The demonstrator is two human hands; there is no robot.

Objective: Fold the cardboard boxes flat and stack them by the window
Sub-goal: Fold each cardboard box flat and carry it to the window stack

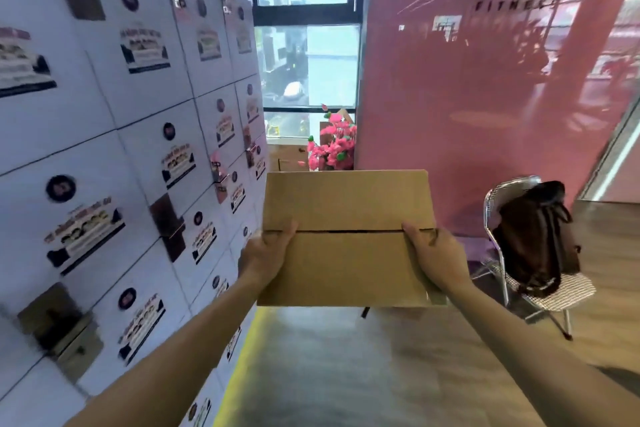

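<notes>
A brown cardboard box is held out in front of me at chest height, its two top flaps meeting at a dark seam across the middle. My left hand grips its left edge with the thumb on top near the seam. My right hand grips the right edge the same way. The tall window stands straight ahead at the end of the narrow passage. Brown cardboard lies low by the window, partly hidden by the box.
A wall of stacked white printed boxes runs along the left. The right side is closed off by a pink glossy wall. Pink artificial flowers stand near the window. A metal chair carries a dark brown bag at right.
</notes>
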